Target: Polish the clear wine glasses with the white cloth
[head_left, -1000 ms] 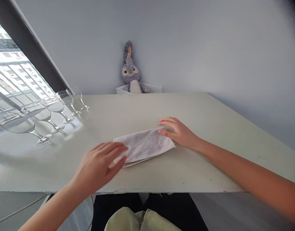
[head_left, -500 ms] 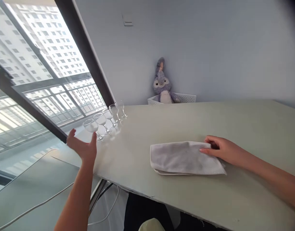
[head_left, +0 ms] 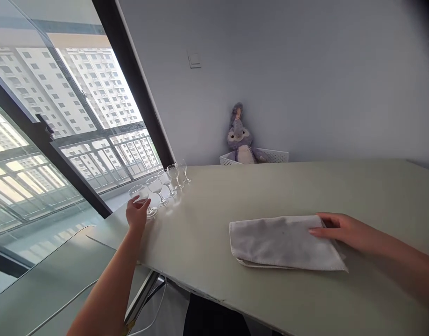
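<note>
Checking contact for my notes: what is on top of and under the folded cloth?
The right hand has its thumb on the cloth. The table shows around it; anything directly underneath is covered.

The goblets [head_left: 154, 185] look glossy glass, the cloth [head_left: 280, 243] matt fabric.

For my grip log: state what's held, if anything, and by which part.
The right hand holds the cloth near its far-right corner. The left hand is at the nearest glass's bowl; its grip is unclear.
</note>
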{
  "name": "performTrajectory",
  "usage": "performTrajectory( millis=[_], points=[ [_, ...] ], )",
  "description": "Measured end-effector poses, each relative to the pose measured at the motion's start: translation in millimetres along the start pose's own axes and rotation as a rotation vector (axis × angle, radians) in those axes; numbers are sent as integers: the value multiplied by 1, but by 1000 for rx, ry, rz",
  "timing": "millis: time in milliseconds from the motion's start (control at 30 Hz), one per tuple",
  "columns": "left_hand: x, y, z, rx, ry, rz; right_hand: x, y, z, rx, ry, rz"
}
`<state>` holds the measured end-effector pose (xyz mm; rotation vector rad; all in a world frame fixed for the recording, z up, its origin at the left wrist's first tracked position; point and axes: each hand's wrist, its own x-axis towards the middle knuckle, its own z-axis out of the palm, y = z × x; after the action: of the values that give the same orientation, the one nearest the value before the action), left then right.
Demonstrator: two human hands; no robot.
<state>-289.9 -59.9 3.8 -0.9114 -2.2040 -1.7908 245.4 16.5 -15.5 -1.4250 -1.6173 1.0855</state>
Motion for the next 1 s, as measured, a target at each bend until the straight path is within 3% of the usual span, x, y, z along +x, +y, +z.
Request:
performTrajectory(
  millis=[133, 233, 333, 467, 533, 633, 700, 800, 900, 933, 1000],
  points=[
    [-11, 13, -2, -54, 174, 90, 0, -20, -14, 264, -200, 283],
    [-22, 35, 9, -127, 139, 158, 4, -25, -25, 383, -213, 324],
    [-42, 71, 37, -219, -27, 245, 7, -22, -26, 495, -255, 272],
    [-87, 132, 86, -365, -356, 404, 8, -16, -26, 540, -367, 292],
    [-114, 158, 107, -376, -536, 455, 11, -16, -29, 546, -337, 299],
    [-150, 182, 126, -255, -792, 550, 15, -19, -38, 538, -165, 230],
    [-168, 186, 132, -96, -894, 645, 17, -22, -46, 526, -22, 168],
    [-187, 178, 138, 110, -924, 840, 15, -27, -52, 503, 229, 47],
    [-198, 164, 142, 205, -925, 1021, 3, -33, -43, 359, 452, -199],
    [-201, 161, 142, 218, -929, 1059, -3, -36, -37, 288, 440, -284],
    [-204, 156, 142, 227, -931, 1104, -14, -40, -21, 149, 236, -392]
  ],
)
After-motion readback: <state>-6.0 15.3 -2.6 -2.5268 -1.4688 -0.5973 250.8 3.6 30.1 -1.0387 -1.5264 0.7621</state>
